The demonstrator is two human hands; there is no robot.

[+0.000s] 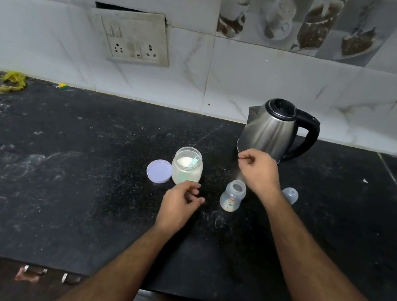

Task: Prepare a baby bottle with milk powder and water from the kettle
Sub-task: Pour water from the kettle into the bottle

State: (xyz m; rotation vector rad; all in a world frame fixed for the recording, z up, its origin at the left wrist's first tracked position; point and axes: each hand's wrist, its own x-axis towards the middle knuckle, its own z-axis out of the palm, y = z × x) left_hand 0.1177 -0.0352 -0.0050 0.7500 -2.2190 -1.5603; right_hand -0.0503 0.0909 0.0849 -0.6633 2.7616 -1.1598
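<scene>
Two hands over the black counter (59,181), neither holding anything: my left hand (179,205) hovers just in front of the open powder jar (187,168), fingers loosely curled and apart; my right hand (258,171) is above the open baby bottle (232,195), fingers curled in, nothing visibly pinched. Scoop (195,161) sits inside the jar; jar lid (158,171) lies touching the jar's left side. Kettle (272,130) stands behind the bottle, lid closed; bottle cap (290,194) lies to the right. Risks, as I judge them: right wrist is close over the uncapped bottle, so a careless reach for the kettle could tip it; pouring into that narrow neck could splash, possibly hot; left knuckles could nudge the jar. Writing: none legible; bottle shows a small printed figure only.
</scene>
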